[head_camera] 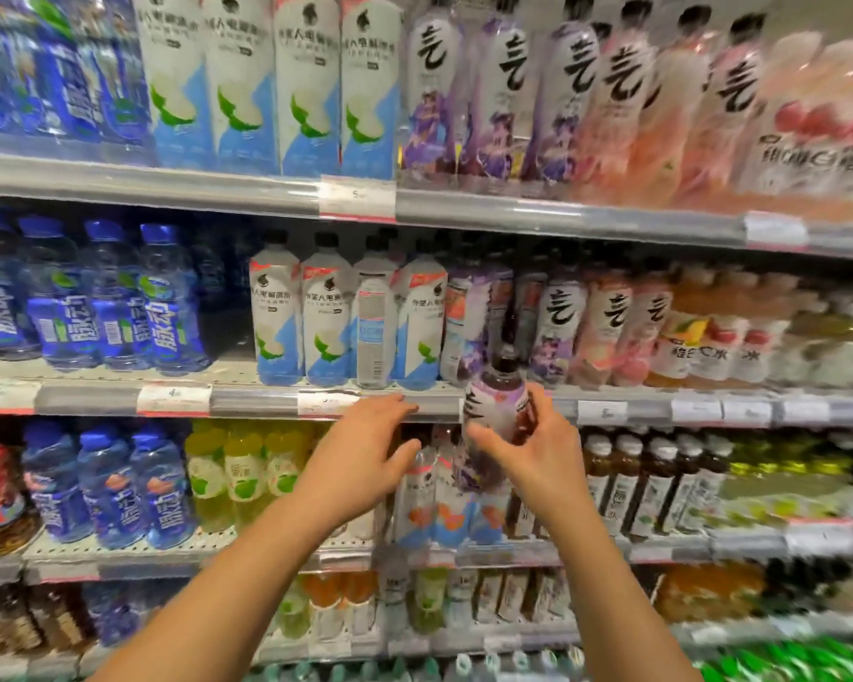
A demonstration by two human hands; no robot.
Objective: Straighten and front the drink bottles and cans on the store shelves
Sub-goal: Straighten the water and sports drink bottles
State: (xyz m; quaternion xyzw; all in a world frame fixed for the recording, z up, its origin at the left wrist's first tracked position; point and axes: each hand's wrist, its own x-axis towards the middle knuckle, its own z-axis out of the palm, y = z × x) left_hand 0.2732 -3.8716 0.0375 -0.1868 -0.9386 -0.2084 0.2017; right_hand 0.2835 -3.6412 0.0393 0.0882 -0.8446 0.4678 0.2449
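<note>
At frame centre, the right hand [528,447] grips a purple-labelled plastic bottle [496,411] before the grey shelf edge [247,398]. The left hand [365,447] hovers beside it, fingers relaxed and empty. Blue bottles [119,297] crowd the left.

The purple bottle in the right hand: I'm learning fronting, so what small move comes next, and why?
Probably set the purple bottle upright into the purple row just behind it, label forward: the right hand holds it off the shelf, before that row.
</note>
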